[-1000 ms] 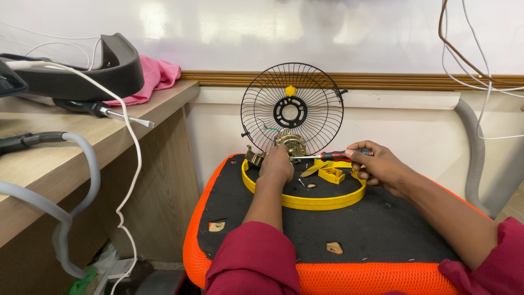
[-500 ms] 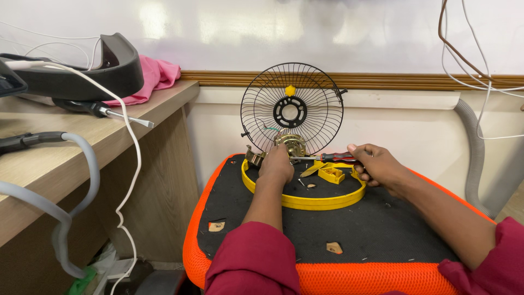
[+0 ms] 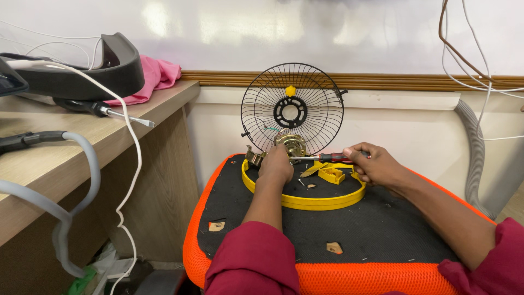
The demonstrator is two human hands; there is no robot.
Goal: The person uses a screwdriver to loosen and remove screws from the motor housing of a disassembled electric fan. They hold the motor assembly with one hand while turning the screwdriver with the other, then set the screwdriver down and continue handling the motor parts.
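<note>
Motor: the small gold motor (image 3: 293, 145) sits at the foot of the fan grille, at the back of the stool.
Left hand: the left hand (image 3: 275, 165) rests on the motor's left side. Its fingers curl around it, close together.
Screwdriver: the screwdriver (image 3: 327, 158) lies flat, with its tip at the motor.
Right hand: the right hand (image 3: 376, 164) holds the screwdriver's handle. Its fingers are wrapped tight around it.
Grille: the black wire grille (image 3: 292, 108) stands upright behind the motor.
Ring: a yellow ring (image 3: 305, 200) lies flat on the stool, around the hands.
Stool: the stool (image 3: 240, 216) is black on top with an orange edge.
Desk: a wooden desk (image 3: 65, 158) stands to the left, with a pink cloth (image 3: 155, 76) on it.
</note>
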